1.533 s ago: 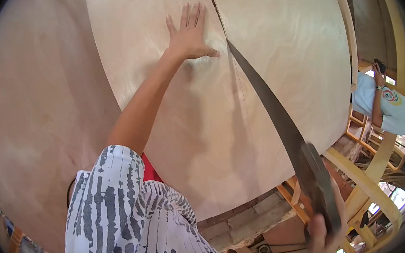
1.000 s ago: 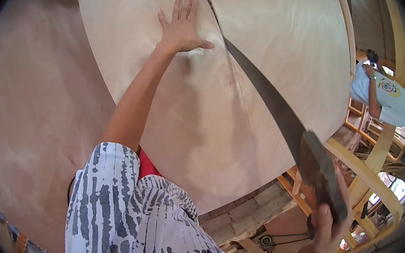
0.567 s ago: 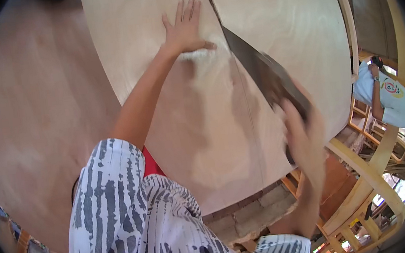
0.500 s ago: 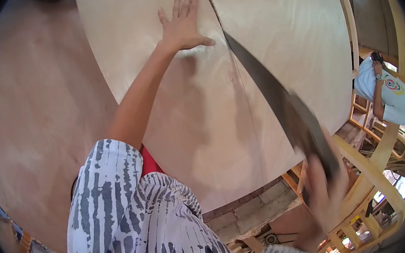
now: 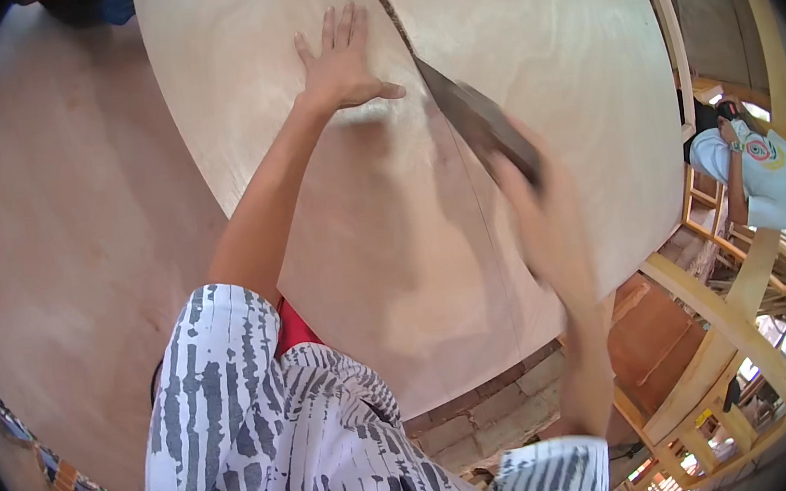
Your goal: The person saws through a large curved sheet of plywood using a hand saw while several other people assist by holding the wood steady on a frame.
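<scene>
A large pale plywood sheet [image 5: 589, 97] spreads out before me, split by a cut that runs down from its far edge. A thin pencil-like line carries on from the cut toward the near edge. My left hand [image 5: 341, 75] lies flat on the sheet left of the cut, fingers spread. Gripped by its handle in my right hand [image 5: 543, 204], a handsaw [image 5: 467, 113] has its blade tip in the slit. The right hand is smeared by motion, and its fingers hide most of the handle.
Another brownish board [image 5: 72, 234] lies to the left. Wooden chair-like frames [image 5: 713, 335] stand at the right, near a person in a light shirt [image 5: 762, 166]. Below the sheet's near edge are grey blocks [image 5: 500, 418]. Something dark and blue shows at the upper left.
My right hand has pushed the saw forward and up along the cut, so less of the blade shows. My left hand stays flat on the sheet.
</scene>
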A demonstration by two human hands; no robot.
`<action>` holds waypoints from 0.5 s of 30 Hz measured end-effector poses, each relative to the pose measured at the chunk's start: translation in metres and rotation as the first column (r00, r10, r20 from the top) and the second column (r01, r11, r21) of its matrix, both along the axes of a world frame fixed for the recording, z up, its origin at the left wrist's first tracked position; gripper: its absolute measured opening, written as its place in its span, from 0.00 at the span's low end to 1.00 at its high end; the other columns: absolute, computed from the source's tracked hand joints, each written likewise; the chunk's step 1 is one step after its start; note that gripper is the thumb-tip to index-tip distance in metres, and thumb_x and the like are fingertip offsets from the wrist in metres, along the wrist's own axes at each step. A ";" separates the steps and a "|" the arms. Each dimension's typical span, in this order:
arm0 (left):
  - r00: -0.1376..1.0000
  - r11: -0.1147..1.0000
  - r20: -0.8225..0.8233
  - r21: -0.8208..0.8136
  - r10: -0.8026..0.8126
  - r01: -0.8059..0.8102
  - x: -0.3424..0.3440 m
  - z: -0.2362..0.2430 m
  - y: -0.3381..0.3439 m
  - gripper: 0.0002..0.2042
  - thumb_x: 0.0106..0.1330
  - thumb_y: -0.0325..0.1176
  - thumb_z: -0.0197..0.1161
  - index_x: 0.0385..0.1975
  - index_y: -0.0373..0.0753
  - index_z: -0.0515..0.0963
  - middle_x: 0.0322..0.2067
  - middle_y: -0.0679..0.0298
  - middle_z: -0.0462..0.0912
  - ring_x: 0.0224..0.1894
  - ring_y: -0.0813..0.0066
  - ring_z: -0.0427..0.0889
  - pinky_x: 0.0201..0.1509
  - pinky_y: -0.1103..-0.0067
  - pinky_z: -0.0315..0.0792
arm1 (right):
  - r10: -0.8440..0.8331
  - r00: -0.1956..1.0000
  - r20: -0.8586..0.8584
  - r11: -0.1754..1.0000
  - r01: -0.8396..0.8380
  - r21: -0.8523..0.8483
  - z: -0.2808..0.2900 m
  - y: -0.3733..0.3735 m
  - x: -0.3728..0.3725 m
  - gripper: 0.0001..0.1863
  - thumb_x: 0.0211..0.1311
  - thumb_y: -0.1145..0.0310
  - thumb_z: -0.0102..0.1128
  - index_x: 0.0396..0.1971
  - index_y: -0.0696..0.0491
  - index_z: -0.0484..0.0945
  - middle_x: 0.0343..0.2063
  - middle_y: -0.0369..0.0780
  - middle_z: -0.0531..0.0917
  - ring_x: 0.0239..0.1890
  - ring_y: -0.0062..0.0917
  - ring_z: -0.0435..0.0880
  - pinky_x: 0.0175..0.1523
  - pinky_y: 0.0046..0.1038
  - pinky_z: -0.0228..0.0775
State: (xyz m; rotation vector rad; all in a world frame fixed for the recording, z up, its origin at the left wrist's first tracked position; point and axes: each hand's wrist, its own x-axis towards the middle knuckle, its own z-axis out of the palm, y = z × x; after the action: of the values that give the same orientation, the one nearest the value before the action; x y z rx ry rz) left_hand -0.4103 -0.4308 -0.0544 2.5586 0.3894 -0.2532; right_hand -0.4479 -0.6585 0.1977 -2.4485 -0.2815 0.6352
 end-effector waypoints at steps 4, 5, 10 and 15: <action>1.000 0.997 -0.006 0.072 0.024 -0.023 -0.008 0.006 0.011 0.73 0.39 0.69 0.78 0.83 0.42 0.40 0.84 0.60 0.37 0.85 0.56 0.31 0.77 0.32 0.28 | -0.167 0.986 0.006 0.986 0.167 0.018 0.172 -0.066 -0.095 0.29 0.64 0.85 0.50 0.67 0.70 0.70 0.60 0.56 0.82 0.63 0.37 0.82 0.70 0.35 0.68; 0.999 0.999 0.031 0.039 0.036 -0.038 -0.009 0.006 0.015 0.73 0.39 0.69 0.78 0.83 0.42 0.41 0.84 0.60 0.37 0.85 0.56 0.30 0.77 0.32 0.28 | -0.238 0.971 0.014 0.970 0.238 -0.049 0.198 -0.067 -0.116 0.29 0.68 0.75 0.54 0.68 0.71 0.69 0.60 0.57 0.80 0.59 0.38 0.83 0.65 0.36 0.72; 0.987 0.999 0.150 0.010 0.049 -0.051 -0.005 0.005 0.013 0.73 0.39 0.68 0.78 0.83 0.42 0.41 0.84 0.60 0.38 0.85 0.55 0.29 0.76 0.31 0.27 | -0.164 0.983 -0.076 0.984 0.157 -0.089 0.115 -0.058 -0.095 0.28 0.71 0.78 0.49 0.70 0.69 0.67 0.66 0.55 0.76 0.70 0.39 0.75 0.74 0.37 0.63; 0.991 0.999 0.134 -0.028 0.025 -0.021 0.006 0.001 0.002 0.73 0.39 0.68 0.78 0.82 0.42 0.41 0.84 0.59 0.37 0.85 0.55 0.29 0.76 0.32 0.26 | -0.018 1.000 -0.004 0.996 0.018 0.093 -0.051 0.001 0.011 0.27 0.75 0.64 0.58 0.68 0.63 0.71 0.51 0.59 0.84 0.53 0.45 0.87 0.60 0.34 0.74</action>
State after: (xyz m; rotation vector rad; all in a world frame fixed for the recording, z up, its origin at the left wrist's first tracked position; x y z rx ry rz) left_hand -0.4046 -0.4286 -0.0534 2.5263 0.3621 -0.0763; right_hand -0.4369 -0.6575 0.1463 -2.3583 -0.2808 0.6052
